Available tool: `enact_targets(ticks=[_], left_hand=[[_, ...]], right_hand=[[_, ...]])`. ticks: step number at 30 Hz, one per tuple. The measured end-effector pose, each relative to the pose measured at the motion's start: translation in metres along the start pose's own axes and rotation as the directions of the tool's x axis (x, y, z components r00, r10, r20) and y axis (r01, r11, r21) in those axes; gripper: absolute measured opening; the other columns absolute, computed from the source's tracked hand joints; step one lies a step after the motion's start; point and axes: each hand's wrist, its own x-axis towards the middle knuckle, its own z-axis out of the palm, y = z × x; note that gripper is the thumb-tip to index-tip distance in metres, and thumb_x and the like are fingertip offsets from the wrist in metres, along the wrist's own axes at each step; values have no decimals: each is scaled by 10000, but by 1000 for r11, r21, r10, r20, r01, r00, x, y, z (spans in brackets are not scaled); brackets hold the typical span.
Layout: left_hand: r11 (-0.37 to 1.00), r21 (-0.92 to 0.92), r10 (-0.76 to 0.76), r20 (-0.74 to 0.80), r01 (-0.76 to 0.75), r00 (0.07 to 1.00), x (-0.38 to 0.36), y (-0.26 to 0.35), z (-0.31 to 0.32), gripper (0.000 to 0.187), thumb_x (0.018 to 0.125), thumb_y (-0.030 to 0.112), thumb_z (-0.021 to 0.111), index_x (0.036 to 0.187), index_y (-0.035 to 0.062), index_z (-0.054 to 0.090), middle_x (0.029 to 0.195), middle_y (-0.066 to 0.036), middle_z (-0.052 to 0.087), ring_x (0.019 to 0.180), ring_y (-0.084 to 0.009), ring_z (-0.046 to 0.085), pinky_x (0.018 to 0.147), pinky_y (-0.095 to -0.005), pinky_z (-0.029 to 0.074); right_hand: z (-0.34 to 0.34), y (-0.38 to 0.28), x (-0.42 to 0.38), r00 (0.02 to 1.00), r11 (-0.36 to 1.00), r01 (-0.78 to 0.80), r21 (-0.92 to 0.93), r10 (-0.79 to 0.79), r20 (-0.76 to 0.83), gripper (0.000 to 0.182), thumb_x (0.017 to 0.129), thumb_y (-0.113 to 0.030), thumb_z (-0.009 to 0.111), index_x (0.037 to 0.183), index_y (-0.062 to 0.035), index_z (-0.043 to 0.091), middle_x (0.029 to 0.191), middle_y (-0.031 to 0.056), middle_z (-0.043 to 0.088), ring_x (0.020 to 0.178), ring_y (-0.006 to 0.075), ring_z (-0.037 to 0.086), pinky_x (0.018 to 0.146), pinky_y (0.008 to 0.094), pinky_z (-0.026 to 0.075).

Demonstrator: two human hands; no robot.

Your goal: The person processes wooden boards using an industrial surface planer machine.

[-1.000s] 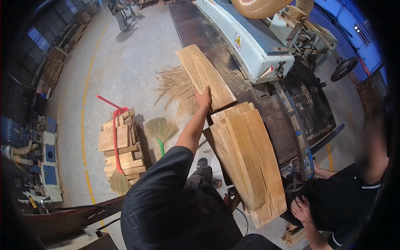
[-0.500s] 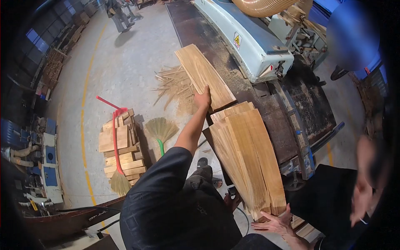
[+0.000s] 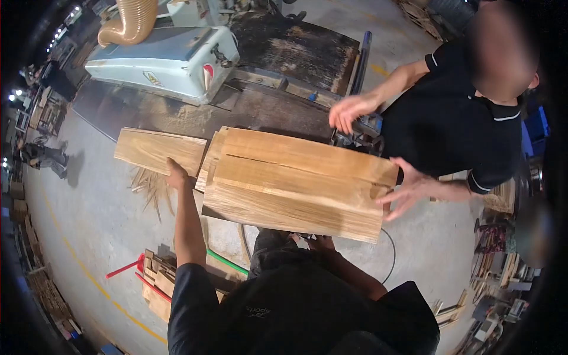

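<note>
My left hand (image 3: 176, 173) is closed on the near edge of a wooden board (image 3: 155, 149), thumb on top. This board lies at the left, by the saw table's edge. Beside it, a wider stack of wooden boards (image 3: 296, 183) spans the middle, several planks side by side, a dark crack in one. My right hand (image 3: 321, 243) is low under the near edge of that stack, close to my body; its fingers are mostly hidden. A co-worker's hand (image 3: 408, 189) touches the stack's right end, fingers spread. Their other hand (image 3: 352, 112) is raised over the table's right end.
The machine's pale blue housing (image 3: 165, 65) with a ribbed hose (image 3: 135, 21) stands on the dark table (image 3: 266, 109). Wood offcuts (image 3: 157, 281), a red broom handle (image 3: 152, 287) and a green handle (image 3: 226, 261) lie near my left. A co-worker (image 3: 449, 112) stands at the right.
My view has turned to the right, bringing the co-worker fully into sight. My left hand stays on the board's edge. The co-worker's second hand has moved over the table's end.
</note>
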Motion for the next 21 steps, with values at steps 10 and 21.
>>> enact_targets(ticks=[10,21], left_hand=[[985,-3,173,-110,-174,979,-30,28,5,681,812,383,735,1252,-93,526,1176,-226,619,993,-323,631,865,-427,525],[989,-80,117,-102,-125,988,-25,22,7,555,843,255,706,1254,-72,527,1159,-202,622,968,-291,628,838,-410,538]], right_hand=[[16,7,-6,998,995,15,99,-8,-65,324,720,-168,749,1036,-183,682,1183,117,543,1126,363,519,837,497,479],[17,7,-6,998,1000,-13,19,14,-67,360,719,-208,761,1068,-184,679,1179,115,534,1111,363,505,836,490,482]])
